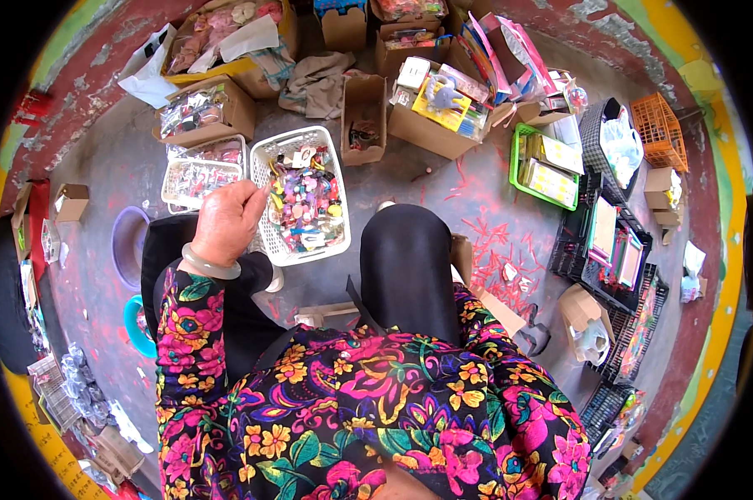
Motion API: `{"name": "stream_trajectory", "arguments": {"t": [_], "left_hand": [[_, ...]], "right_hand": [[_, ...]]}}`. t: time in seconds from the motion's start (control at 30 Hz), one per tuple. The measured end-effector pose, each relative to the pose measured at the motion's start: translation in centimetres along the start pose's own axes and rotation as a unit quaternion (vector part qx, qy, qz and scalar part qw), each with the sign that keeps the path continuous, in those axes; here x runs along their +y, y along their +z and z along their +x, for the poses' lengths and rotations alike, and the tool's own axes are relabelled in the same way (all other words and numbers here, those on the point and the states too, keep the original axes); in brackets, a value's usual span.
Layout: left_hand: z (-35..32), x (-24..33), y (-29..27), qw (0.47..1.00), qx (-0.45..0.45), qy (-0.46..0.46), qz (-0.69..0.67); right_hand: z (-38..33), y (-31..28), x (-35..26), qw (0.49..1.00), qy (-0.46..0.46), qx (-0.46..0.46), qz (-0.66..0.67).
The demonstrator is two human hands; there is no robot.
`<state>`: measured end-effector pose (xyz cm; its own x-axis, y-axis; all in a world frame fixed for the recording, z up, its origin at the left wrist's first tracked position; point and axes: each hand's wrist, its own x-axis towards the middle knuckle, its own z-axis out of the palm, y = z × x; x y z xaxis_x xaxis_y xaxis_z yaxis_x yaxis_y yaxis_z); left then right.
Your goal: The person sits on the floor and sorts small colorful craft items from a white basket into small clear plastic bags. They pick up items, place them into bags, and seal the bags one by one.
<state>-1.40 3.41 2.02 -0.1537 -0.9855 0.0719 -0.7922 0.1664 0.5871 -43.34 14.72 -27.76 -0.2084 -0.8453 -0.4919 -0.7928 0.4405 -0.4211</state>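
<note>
My left hand [229, 218], with a pale bangle [212, 263] at its wrist, is raised in front of the left rim of a white plastic basket [346, 221]. Its thumb and fingers are pressed together in a pinch; whatever lies between them is hidden or too small to name. Many small colourful trinkets [304, 198], some in clear wrapping, fill the basket. Beside it, partly behind the hand, a smaller white basket [167, 198] holds little clear packets. My right sleeve [473, 315] runs down beside my knee, and the right hand does not show.
A long cardboard box [365, 156] and a fuller carton [426, 133] stand beyond the basket. To the right are a green basket [519, 179] and black crates [566, 262]. Red scraps [497, 254] litter the floor. A purple basin [120, 250] and turquoise ring [132, 325] lie left.
</note>
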Motion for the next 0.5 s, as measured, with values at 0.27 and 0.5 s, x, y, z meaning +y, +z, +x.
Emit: {"name": "stream_trajectory", "arguments": {"t": [0.27, 0.5], "left_hand": [[-0.04, -0.27, 0.19, 1.000, -0.010, -0.003, -0.003], [0.13, -0.28, 0.39, 1.000, -0.019, 0.010, 0.002]], "right_hand": [[0.32, -0.04, -0.19, 1.000, -0.002, 0.002, -0.001], [0.42, -0.30, -0.35, 1.000, 0.000, 0.005, 0.002]]}}
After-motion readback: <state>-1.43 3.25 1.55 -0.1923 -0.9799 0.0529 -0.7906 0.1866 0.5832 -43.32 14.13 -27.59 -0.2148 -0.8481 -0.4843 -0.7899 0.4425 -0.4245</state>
